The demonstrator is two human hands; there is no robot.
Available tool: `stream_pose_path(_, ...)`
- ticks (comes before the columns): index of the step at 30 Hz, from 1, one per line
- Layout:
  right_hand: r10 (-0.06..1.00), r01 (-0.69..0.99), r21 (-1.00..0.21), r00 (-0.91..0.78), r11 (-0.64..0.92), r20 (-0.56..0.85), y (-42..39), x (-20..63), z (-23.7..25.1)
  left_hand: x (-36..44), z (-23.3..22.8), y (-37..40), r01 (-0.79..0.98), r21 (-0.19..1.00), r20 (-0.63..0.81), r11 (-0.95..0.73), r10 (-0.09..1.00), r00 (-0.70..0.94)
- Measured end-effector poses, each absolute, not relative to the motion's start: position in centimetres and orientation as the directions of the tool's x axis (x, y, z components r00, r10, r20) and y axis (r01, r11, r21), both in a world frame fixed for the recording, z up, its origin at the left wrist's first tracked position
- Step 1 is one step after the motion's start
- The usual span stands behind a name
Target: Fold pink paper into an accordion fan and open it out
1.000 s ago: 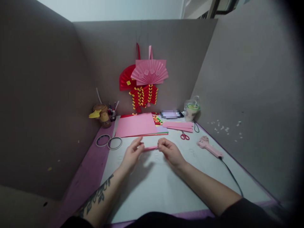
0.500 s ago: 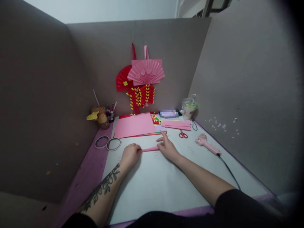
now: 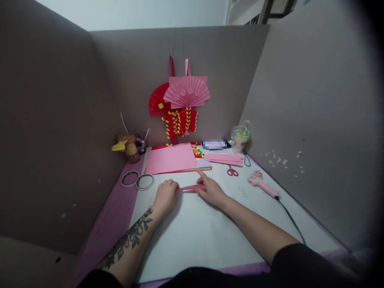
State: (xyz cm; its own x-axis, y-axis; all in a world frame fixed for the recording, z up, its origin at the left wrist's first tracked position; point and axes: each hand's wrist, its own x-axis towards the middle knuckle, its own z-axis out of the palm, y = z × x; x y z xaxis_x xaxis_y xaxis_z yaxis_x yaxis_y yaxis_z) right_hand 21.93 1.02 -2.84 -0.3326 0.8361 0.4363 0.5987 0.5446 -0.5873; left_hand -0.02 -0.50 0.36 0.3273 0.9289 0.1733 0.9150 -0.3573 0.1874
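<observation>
Head view: left hand (image 3: 166,195), curled into a loose fist, pins one end of the pink paper strip (image 3: 192,187) flat against the white surface (image 3: 192,236). Right hand (image 3: 211,190) presses the other end, index finger extended; likely holding the strip taut and flat for creasing. Neither hand's fingers truly grip it; they press. Strip: narrow, folded, lying flat between both hands, mid-surface. Pink sheet (image 3: 171,158), scissors (image 3: 232,172) and glue gun (image 3: 262,184) lie beyond, within reach.
</observation>
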Motion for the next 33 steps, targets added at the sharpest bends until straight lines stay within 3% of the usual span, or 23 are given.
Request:
stream_pose_path(7, 0.804, 0.524, -0.615, -0.304, 0.589, 0.51, 0.5, 21.7, -2.6, 0.3, 1.1, -1.3, 0.909, 0.152, 0.213, -0.389, 0.91, 0.354)
stream_pose_path(13, 0.753, 0.406, -0.637, -0.286, 0.655, 0.592, -0.9, 20.9, -1.8, 1.1, 1.5, -2.4, 0.833, 0.249, 0.15, -0.494, 0.87, 0.47)
stream_pose_path(18, 0.855, 0.161, -0.839, -0.096, 0.519, 0.51, -1.4, 20.9, 1.6, 1.3, 3.3, -3.0, 0.693, 0.584, 0.123, -0.424, 0.889, 0.44)
stream_pose_path(21, 0.891, -0.055, -0.893, -0.065, 0.447, 0.45, -0.7, 20.7, 4.7, 2.3, 5.8, -3.2, 0.468, 0.839, 0.039, -0.278, 0.888, 0.458)
stream_pose_path(24, 0.904, -0.189, -0.906, -0.132, 0.379, 0.406, 0.5, 19.9, 7.7, 4.0, 8.3, -3.0, 0.182, 0.979, -0.003, -0.091, 0.888, 0.46)
stream_pose_path(27, 0.902, -0.152, -0.908, -0.132, 0.39, 0.41, 1.8, 19.1, 9.5, 5.4, 9.1, -2.1, -0.07, 0.998, 0.025, 0.002, 0.927, 0.375)
stream_pose_path(29, 0.869, -0.018, -0.869, 0.046, 0.494, 0.493, 2.7, 19.1, 10.0, 5.7, 8.4, -1.4, -0.189, 0.982, 0.066, -0.012, 0.957, 0.282)
stream_pose_path(31, 0.766, 0.167, -0.802, 0.238, 0.574, 0.597, 3.3, 19.4, 10.1, 5.5, 7.3, -0.7, -0.27, 0.962, 0.088, -0.036, 0.979, 0.183)
stream_pose_path(33, 0.698, 0.283, -0.748, 0.271, 0.601, 0.663, 3.5, 19.7, 9.9, 4.9, 6.2, -0.1, -0.329, 0.944, 0.078, -0.039, 0.991, 0.106)
